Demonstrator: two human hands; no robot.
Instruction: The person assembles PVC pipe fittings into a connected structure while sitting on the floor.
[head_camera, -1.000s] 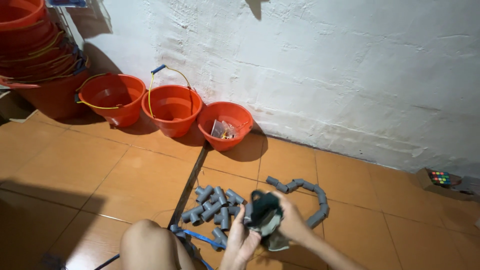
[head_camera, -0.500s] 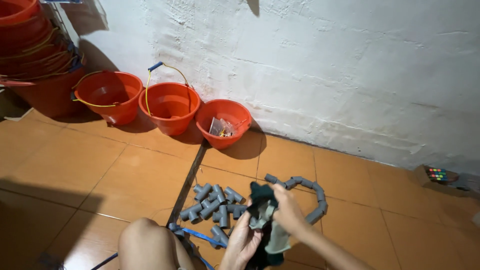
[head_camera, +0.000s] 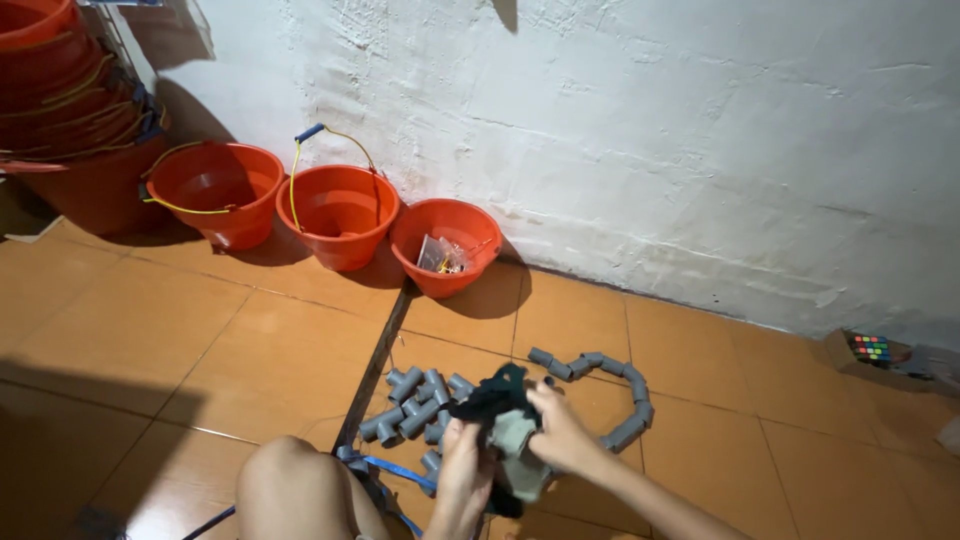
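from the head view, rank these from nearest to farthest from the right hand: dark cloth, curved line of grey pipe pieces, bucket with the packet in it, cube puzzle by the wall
1. dark cloth, held in the right hand itself.
2. curved line of grey pipe pieces, on the floor just right of the hand.
3. bucket with the packet, up and left by the wall.
4. cube puzzle, far right by the wall.

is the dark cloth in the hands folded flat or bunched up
Bunched up. The dark green-black cloth sits crumpled in a lump between the left hand and right hand, with no flat folded edges.
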